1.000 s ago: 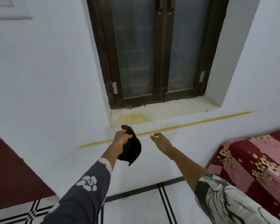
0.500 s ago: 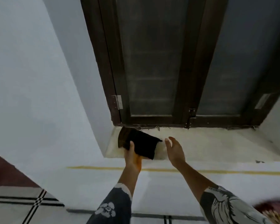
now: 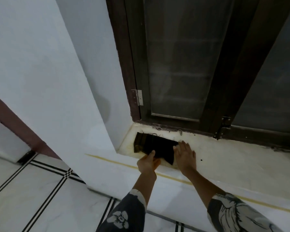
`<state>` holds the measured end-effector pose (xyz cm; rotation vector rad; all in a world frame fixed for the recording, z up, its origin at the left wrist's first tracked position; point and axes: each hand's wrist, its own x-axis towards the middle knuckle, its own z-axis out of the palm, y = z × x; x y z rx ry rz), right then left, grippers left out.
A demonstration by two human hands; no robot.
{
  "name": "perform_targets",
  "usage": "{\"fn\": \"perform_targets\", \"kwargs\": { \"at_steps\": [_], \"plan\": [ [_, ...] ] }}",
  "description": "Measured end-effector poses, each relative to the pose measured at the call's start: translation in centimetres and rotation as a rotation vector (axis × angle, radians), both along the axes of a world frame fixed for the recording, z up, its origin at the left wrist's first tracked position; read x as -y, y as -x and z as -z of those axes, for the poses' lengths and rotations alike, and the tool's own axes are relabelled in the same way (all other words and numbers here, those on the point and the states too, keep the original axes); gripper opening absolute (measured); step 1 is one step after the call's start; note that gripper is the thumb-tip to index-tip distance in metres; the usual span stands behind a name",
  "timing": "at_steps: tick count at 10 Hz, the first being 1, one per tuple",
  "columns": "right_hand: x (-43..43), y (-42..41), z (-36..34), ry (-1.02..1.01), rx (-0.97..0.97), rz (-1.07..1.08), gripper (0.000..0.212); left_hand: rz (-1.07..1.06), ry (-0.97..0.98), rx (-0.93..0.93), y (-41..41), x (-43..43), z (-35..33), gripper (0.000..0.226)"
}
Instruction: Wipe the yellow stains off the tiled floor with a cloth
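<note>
- Head view: the left hand (image 3: 148, 163) pinches the near edge of the cloth (image 3: 156, 147).
- Fingers straight, the right hand (image 3: 185, 156) touches the cloth's right side on the sill (image 3: 224, 153).

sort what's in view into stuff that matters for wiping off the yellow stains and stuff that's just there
In the job:
dark cloth, spread on the ledge
yellow stain beside it
left hand, pinching the cloth's near edge
right hand, fingers flat at its right edge

Just there:
window hinge
metal latch hook
yellow line under the ledge
tiled floor
</note>
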<state>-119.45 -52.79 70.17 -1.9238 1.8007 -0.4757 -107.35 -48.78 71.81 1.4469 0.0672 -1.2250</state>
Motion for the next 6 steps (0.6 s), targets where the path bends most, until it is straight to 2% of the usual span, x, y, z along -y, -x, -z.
{"fn": "perform_targets", "kwargs": {
  "at_steps": [1, 2, 3, 4, 5, 6],
  "plan": [
    [-0.3, 0.2, 0.4, 0.009, -0.028, -0.037, 0.050, -0.099, -0.030, 0.110, -2.4, 0.2, 0.3, 0.028],
    [-0.9, 0.5, 0.6, 0.037, -0.098, -0.102, 0.062, -0.202, -0.032, 0.182, -4.0, 0.7, 0.0, 0.027],
    [-1.6, 0.7, 1.3, 0.083, -0.200, -0.208, 0.113, -0.246, -0.023, 0.143, -4.8, 1.0, -0.3, 0.023],
    [-1.9, 1.0, 2.0, 0.061, -0.225, -0.235, 0.123, -0.246, -0.012, 0.076, -5.4, 1.2, -0.4, 0.020],
    [-2.2, 1.1, 2.0, 0.065, -0.226, -0.254, 0.119, -0.265, -0.004, 0.100, -5.6, 0.7, -0.9, 0.015],
    [-2.5, 0.8, 1.7, 0.067, -0.217, -0.185, 0.105, -0.289, -0.021, 0.201, -6.2, -0.4, -0.1, 0.019]
  ]
}}
